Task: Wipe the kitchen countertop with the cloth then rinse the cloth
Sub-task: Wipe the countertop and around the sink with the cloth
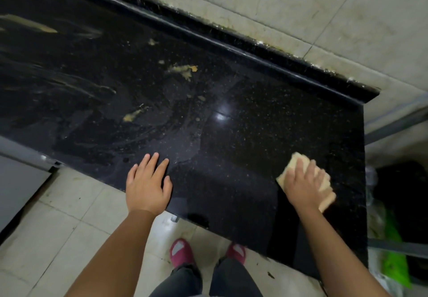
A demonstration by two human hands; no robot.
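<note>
Wiping under way at the right end of the worktop (231, 134).
Right hand (303, 183) is pressing the cloth (324, 188), fingers spread flat; left hand (148, 183) is resting open. Yellowish smears (183, 69), well apart, risk being missed.

Wall (301, 2): large pale tiles with visible grout lines, stained along the lower edge. Floor (69, 215): light square tiles, marked with dark specks. A grey cabinet panel (16, 185) stands at the left edge. A grey metal frame (393, 125) stands at the right, with a bright green item (393, 262) below it. An overhead light reflection (221, 113) shows as a white spot.
</note>
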